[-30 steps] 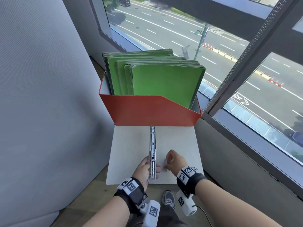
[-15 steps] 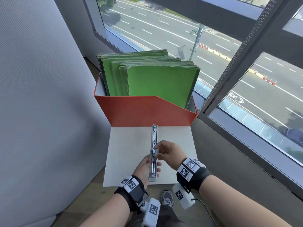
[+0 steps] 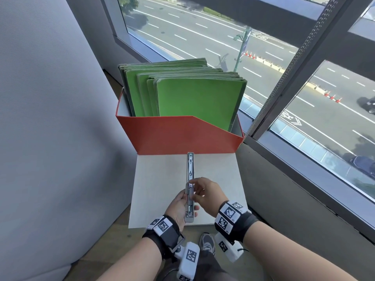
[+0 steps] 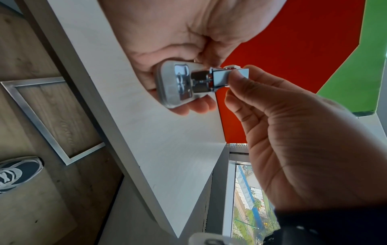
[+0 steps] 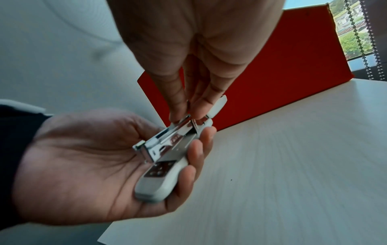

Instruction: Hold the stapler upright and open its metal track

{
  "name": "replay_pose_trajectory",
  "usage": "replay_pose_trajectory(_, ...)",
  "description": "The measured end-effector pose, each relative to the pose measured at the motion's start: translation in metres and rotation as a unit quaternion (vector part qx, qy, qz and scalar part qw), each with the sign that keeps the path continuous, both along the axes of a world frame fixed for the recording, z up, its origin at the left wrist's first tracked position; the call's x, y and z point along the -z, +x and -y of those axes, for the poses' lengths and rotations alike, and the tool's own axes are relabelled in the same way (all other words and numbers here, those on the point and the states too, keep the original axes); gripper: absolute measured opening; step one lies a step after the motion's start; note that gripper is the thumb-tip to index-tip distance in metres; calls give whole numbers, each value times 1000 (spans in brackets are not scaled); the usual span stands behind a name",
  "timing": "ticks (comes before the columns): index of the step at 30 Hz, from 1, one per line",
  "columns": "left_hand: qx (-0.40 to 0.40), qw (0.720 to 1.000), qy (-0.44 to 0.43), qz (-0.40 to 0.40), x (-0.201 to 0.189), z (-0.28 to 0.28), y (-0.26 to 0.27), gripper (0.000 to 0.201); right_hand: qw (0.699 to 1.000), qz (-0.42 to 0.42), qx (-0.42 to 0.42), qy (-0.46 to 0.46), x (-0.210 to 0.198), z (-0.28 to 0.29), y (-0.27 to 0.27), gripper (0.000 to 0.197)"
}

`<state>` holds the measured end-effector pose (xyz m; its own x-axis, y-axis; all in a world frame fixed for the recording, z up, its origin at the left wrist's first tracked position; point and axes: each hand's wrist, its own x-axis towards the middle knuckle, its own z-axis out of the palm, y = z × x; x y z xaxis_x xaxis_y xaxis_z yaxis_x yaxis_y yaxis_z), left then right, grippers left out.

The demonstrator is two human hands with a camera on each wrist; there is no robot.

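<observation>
Stapler (image 3: 190, 191) flipped open, lying in left hand (image 3: 178, 206), fingers curled under its base | right hand (image 3: 207, 194) pinching staple strip (image 4: 229, 77) at metal channel, just above left fingertips | white table (image 3: 219, 169) beneath, red box (image 3: 172, 136) beyond.

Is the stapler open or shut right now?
Open. The stapler is swung out flat in the left hand, metal magazine channel exposed, while the right hand pinches a staple strip at it.

Glossy metal stapler (image 5: 167, 149), matt table (image 5: 293, 165)
</observation>
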<state>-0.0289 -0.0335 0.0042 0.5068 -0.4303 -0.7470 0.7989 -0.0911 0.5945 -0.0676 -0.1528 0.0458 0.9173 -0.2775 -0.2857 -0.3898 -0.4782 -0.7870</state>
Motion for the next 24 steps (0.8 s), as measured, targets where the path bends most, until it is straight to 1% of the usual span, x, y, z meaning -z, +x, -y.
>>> replay_pose_trajectory(2, -3, 1000, -1, -3, 0, 0, 1, 31, 1000, 2, 7, -5, 2, -3, -3, 30)
replay_pose_trajectory(5, -12, 1000, -9, -14, 0, 0, 4, 31, 1000, 15, -10, -14, 5, -6, -9, 20)
replay_pose_trajectory(9, -21, 999, -19, -25, 0, 1, 7, 31, 998, 36, -33, -32, 11, -9, -16, 16)
replay_pose_trajectory(12, -22, 999, -22, -22, -4, 4, 5, 32, 994, 48, -56, -74, 15, -9, -24, 18)
replay_pose_trajectory(15, -5, 1000, -10, -16, -5, 5, 3, 33, 986, 47, -104, -123, 16, -9, -34, 24)
replay_pose_trajectory(17, 4, 1000, -4, -14, -4, 5, 1, 32, 985, 34, -117, -121, 12, -4, -32, 25)
replay_pose_trajectory(19, 4, 1000, -8, -16, -3, 5, -2, 31, 992, 22, -89, -91, 4, 8, -21, 23)
replay_pose_trajectory(21, 6, 1000, -15, -18, -5, 6, -5, 32, 998, 9, -18, -63, -3, 22, -3, 24)
replay_pose_trajectory(24, 20, 1000, -15, -17, -8, 8, -11, 33, 994, -41, 96, -16, 0, 45, 30, 36)
